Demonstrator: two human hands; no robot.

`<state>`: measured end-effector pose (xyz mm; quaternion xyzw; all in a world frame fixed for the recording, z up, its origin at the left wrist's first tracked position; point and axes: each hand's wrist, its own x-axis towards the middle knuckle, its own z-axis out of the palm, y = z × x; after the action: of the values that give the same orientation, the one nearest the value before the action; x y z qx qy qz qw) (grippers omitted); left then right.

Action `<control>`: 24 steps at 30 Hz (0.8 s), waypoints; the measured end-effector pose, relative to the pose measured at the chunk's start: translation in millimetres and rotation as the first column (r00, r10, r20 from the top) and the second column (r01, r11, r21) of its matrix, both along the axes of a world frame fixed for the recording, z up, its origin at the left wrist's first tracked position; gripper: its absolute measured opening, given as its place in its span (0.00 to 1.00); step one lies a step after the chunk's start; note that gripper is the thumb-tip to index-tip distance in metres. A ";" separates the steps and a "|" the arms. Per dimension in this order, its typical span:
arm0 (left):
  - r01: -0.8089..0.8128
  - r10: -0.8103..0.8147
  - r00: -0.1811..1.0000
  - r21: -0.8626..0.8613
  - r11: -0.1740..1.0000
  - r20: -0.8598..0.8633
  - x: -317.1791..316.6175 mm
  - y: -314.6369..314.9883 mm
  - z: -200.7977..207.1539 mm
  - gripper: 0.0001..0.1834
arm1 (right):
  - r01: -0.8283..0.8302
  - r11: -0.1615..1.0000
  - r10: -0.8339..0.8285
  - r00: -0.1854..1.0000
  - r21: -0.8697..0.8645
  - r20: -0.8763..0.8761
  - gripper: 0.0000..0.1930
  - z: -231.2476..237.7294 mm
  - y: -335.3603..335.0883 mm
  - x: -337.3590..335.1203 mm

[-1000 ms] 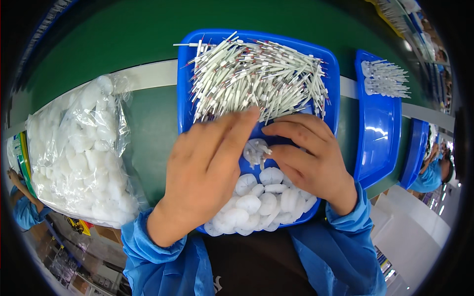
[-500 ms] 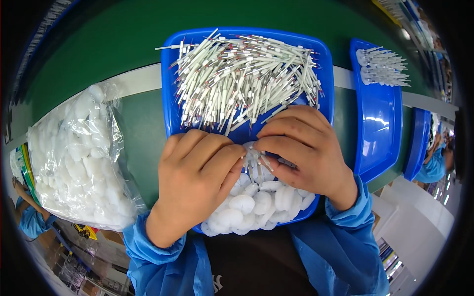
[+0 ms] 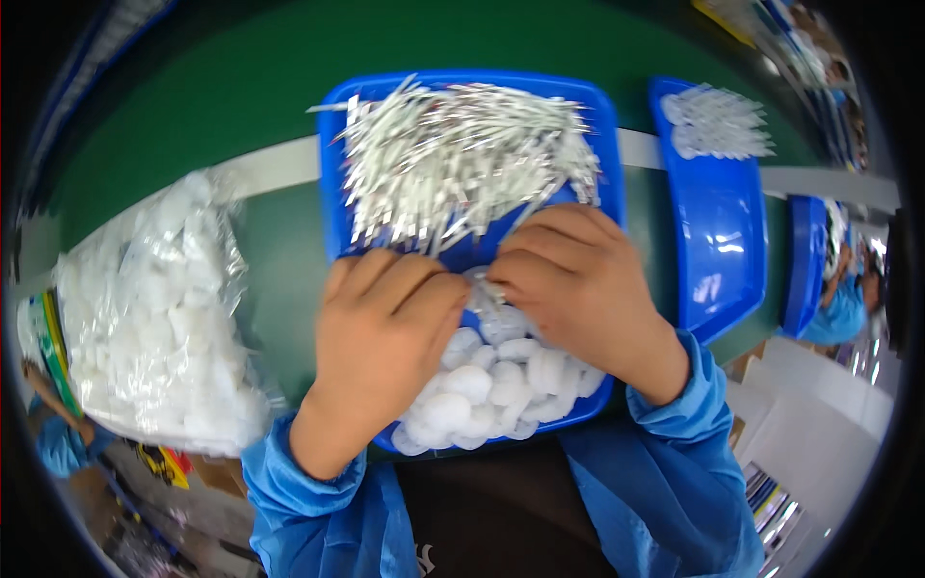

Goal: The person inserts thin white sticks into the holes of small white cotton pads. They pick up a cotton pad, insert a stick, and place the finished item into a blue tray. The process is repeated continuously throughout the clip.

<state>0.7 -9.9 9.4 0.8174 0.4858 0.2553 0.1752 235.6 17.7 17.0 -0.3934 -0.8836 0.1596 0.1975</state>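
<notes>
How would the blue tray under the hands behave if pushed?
The blue tray is probably stiff: its walls hold their shape around the load. A jolt could spill the thin rods, since one juts past the left rim. The rounded white pieces, heaped at the near end, may slide.

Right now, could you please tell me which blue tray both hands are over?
The large middle tray, with thin rods at its far end and white rounded pieces nearer; the narrow tray and outermost tray lie beyond the right hand.
</notes>
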 end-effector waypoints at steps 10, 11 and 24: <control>-0.093 0.092 0.996 0.093 0.991 0.024 -26.0 -26.9 3.7 0.11 | 0.647 0.761 -0.627 0.751 0.041 -0.206 0.06 35.9 -6.8 140.4; -0.083 0.081 0.996 0.064 0.995 0.024 -21.7 -29.8 6.0 0.11 | 0.728 0.684 -0.704 0.674 0.040 -0.224 0.05 25.5 -0.6 178.9; -0.104 0.102 0.979 0.003 0.995 0.178 -8.6 -31.7 -3.9 0.10 | 0.839 0.475 -0.880 0.455 0.266 0.137 0.12 -12.7 17.9 280.2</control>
<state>-7.9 -41.6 5.5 0.7661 0.5083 0.3389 0.1995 515.8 35.6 4.4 -0.7857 -0.5895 -0.0857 0.1667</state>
